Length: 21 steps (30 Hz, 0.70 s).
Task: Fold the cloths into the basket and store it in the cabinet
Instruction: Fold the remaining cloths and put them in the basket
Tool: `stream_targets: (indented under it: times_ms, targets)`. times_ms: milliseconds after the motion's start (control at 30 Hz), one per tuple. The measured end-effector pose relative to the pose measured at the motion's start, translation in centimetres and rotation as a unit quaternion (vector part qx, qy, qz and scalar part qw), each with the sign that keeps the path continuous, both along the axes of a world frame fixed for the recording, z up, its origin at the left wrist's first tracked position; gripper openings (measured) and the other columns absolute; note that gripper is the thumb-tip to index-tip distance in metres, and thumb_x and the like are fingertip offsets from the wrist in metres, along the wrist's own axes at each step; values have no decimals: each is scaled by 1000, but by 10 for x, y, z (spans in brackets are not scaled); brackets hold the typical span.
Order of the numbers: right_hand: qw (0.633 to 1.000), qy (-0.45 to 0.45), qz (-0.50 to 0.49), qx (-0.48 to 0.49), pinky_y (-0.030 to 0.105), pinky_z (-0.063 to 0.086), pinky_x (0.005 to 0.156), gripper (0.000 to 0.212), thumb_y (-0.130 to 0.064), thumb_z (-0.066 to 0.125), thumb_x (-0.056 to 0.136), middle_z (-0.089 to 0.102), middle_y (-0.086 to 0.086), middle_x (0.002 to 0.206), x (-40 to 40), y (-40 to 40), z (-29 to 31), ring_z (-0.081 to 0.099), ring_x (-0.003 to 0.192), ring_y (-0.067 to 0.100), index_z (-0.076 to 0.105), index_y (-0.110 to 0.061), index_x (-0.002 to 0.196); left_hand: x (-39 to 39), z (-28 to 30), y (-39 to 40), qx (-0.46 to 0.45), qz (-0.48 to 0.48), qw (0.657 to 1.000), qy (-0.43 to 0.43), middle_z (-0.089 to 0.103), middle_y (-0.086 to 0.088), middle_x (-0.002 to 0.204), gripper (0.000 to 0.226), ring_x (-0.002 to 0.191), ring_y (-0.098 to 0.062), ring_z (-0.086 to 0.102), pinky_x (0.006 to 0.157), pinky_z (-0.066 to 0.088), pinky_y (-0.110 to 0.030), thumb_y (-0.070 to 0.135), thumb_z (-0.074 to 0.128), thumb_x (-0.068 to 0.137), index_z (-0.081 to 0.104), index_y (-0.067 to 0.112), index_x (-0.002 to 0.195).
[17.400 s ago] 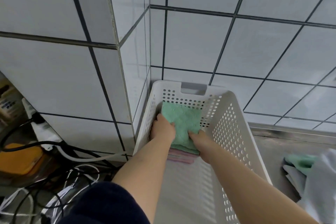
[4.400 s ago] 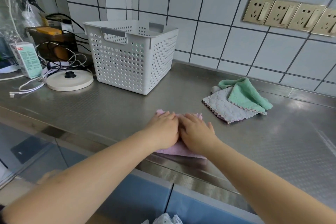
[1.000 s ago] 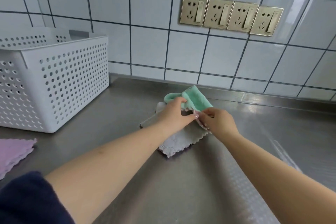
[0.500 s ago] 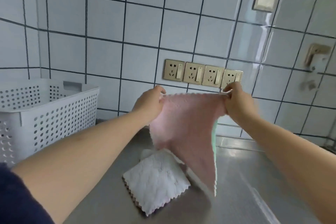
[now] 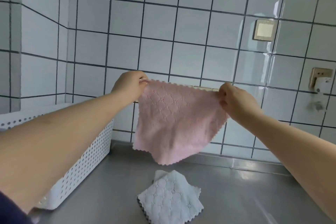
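Head view shows you holding the pink square microfibre cloth with the scalloped edge (image 5: 179, 120) up in the air in front of the tiled wall, well above the stainless steel desk (image 5: 245, 192). Your left hand (image 5: 130, 86) pinches one top corner and your right hand (image 5: 234, 101) pinches the other, so the top edge is stretched fairly taut while the rest hangs loose and sags to a point below.

You can judge this cloth to be very light and completely limp: it will not keep any shape by itself, and a fold will only hold once you lay it flat and press it. The textured pile should grip your fingers well, so slipping is unlikely. The corners are the right places to hold; bring them down together to keep the edges lined up.

Below the hanging cloth, a pale grey quilted square cloth (image 5: 171, 200) lies on the desk, not yet folded tidily as far as you can tell. It sits just where you might want to lay the pink one, so set down beside it or nearer yourself. At your left stands the white perforated plastic basket (image 5: 85, 158), partly hidden behind your left forearm; its inside is not visible. No cabinet is in sight.
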State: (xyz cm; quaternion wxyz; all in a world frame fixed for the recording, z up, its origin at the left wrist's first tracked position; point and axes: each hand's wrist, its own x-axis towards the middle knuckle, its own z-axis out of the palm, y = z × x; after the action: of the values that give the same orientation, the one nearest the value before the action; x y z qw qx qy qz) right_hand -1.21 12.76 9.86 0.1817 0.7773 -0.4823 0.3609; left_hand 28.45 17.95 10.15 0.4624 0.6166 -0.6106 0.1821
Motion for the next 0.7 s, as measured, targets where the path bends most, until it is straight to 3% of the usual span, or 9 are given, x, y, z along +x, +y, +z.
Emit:
stream_targets:
  times_ms: [133, 200, 300, 367, 467, 600, 700]
  targets:
    - [996, -81, 35, 27, 30, 37, 65, 22, -16, 52, 88, 63, 6, 101, 13, 32, -7, 57, 92, 29, 58, -17, 109, 14, -20, 57, -54, -54, 995, 67, 63, 1, 92, 13, 82, -15, 56, 63, 39, -18, 16, 54, 93, 64, 13, 100]
    - [993, -89, 56, 56, 29, 33, 61, 12, -16, 52, 88, 61, 6, 91, 21, 62, -27, 56, 88, 27, 64, -16, 91, 17, -48, 91, -62, -64, 991, 95, 62, 3, 90, 12, 77, -10, 56, 66, 40, -13, 17, 54, 94, 62, 14, 102]
    - [979, -117, 100, 136, 25, 37, 56, 11, -19, 55, 89, 59, -2, 82, 22, 113, -74, 52, 79, 21, 66, -19, 90, 20, -98, 139, -47, -86, 986, 132, 62, 12, 85, 6, 75, -3, 55, 66, 41, -13, 17, 57, 92, 61, 20, 96]
    - [967, -117, 118, 195, 21, 39, 56, 5, -22, 58, 88, 60, -6, 75, 16, 145, -114, 54, 75, 18, 63, -23, 87, 22, -137, 176, -26, -99, 984, 143, 62, 19, 81, 19, 74, 2, 54, 66, 39, -5, 15, 61, 90, 58, 34, 88]
    - [941, -125, 161, 270, 13, 36, 51, 13, -19, 62, 85, 58, -16, 57, 4, 180, -169, 51, 57, 0, 60, -28, 75, 22, -188, 225, 29, -94, 986, 137, 62, 22, 87, 32, 73, 1, 55, 65, 36, -6, 14, 63, 88, 55, 44, 80]
    - [898, -142, 193, 368, 11, 32, 48, 10, -13, 62, 88, 52, -20, 47, -9, 225, -224, 44, 47, -1, 62, -17, 79, 9, -252, 279, 117, -63, 983, 125, 61, 21, 74, 29, 73, 14, 53, 63, 37, -8, 15, 60, 89, 49, 40, 80]
    - [889, -137, 191, 394, 12, 36, 55, 7, -17, 60, 89, 60, -9, 61, -16, 243, -245, 48, 56, -1, 61, -18, 82, 1, -276, 301, 167, -84, 974, 131, 63, 21, 83, 9, 76, 3, 58, 70, 45, -17, 34, 54, 92, 52, 39, 85]
